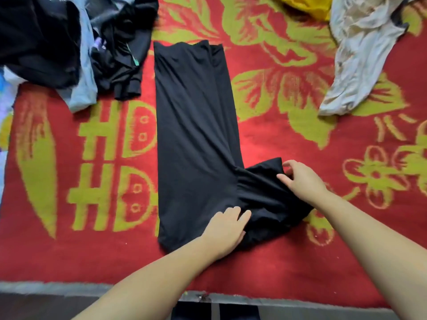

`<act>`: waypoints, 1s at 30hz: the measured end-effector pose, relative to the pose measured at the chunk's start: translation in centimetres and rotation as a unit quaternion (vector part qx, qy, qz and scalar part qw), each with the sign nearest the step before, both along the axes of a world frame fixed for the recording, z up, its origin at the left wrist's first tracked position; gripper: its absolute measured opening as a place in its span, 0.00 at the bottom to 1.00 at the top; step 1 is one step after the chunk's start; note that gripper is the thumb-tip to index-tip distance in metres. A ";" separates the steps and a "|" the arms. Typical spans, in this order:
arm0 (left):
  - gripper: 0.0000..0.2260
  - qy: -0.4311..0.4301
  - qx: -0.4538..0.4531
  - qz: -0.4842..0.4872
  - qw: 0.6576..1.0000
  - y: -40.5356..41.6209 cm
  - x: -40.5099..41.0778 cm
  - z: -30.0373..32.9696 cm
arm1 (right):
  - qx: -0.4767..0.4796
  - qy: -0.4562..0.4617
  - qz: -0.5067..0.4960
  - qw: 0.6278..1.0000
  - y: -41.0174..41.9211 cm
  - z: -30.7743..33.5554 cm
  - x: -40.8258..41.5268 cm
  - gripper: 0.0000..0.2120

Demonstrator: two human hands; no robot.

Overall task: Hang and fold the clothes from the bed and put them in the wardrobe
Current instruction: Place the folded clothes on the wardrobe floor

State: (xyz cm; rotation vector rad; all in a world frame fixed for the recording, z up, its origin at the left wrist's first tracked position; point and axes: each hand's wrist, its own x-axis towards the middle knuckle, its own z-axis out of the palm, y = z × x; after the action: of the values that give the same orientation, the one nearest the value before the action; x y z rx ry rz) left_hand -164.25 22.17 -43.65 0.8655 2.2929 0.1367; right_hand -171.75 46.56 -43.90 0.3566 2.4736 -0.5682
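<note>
Pile at far left: dark clothes [46, 40] heaped with a pale blue piece [84, 88], lying on the bed [300, 139], not yet folded.
Writing on the blanket: "HD" woven twice in yellow-green on red, one above the other, just left of the trousers; no other readable text or brand.
Black trousers [196, 125]: laid lengthwise in the middle of the bed, legs stacked together and stretching away, waist end nearest, seat part sticking out to the right.
Left hand [225, 232]: flat on the near end of the trousers, fingers [233, 213] straight and close together, pressing the cloth down.
Right hand [300, 179]: on the jutting seat part, fingers [287, 179] curled, pinching a bunched edge of the black cloth.
Step in hand: most likely tucking the seat part in over the legs to make one straight strip.
Doing it well: keep the left palm as an anchor at the fold line; lift the pinched edge low, carry it leftward, lay it flush with the leg edge; smooth out the gathers near the crotch before folding lengthwise.
Far right: a whitish crumpled garment [360, 49] and a yellow item [307, 5] at the top edge, well apart from the trousers.
</note>
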 end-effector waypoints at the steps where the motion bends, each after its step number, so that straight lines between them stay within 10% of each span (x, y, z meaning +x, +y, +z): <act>1: 0.27 0.000 -0.015 0.010 1.000 1.1 0.5 -0.6 | 0.030 -0.012 0.019 0.999 -0.4 -0.4 0.0 0.18; 12: 0.16 -0.007 0.196 0.004 0.981 1.8 1.9 0.0 | -0.074 0.080 -0.067 0.992 2.0 1.1 1.7 0.04; 22: 0.21 -0.070 0.130 0.059 0.987 2.0 1.6 -1.9 | 0.067 -0.012 -0.110 0.992 1.6 -2.4 4.3 0.29; 30: 0.28 0.088 0.047 0.085 0.991 -7.0 -0.3 -0.7 | -0.249 -0.067 -0.242 0.935 -0.7 2.1 1.0 0.02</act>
State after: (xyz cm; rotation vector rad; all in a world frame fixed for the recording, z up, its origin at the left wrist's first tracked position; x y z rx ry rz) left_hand -164.59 15.12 -44.32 0.7526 2.5424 0.2539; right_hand -170.77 45.88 -41.80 0.7710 2.0089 -1.2933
